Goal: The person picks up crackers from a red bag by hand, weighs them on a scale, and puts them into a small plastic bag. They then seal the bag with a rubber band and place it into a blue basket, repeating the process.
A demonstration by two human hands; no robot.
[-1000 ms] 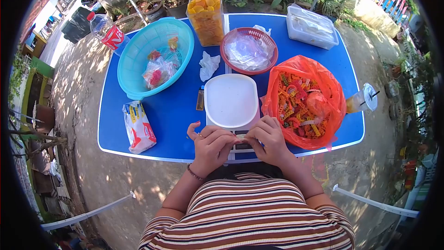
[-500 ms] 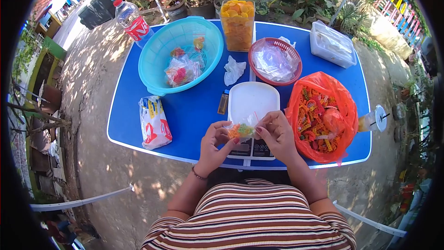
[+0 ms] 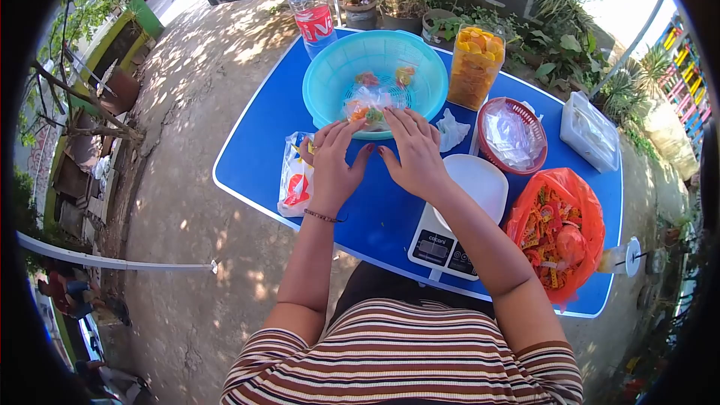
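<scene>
Both hands are stretched forward at the near rim of a turquoise basket (image 3: 319,82). My left hand (image 3: 335,165) and my right hand (image 3: 412,151) have their fingertips beside a small clear bag with orange and green pieces (image 3: 373,115), at the basket's near side. The fingers partly hide how each hand touches the bag. More small filled bags (image 3: 405,75) lie in the basket. A kitchen scale (image 3: 442,245) with a white tray (image 3: 480,184) sits below my right forearm.
Around lie a red-capped bottle (image 3: 311,13), a tall container of orange chips (image 3: 476,67), a red basket of clear bags (image 3: 513,135), a plastic box (image 3: 589,131), an orange bag of coloured pieces (image 3: 555,236), a drink cup (image 3: 621,256), a tissue pack (image 3: 295,180) and crumpled tissue (image 3: 451,131).
Both hands have moved from above the scale to the turquoise basket, along with the small bag of orange and green pieces. The view has shifted left.
</scene>
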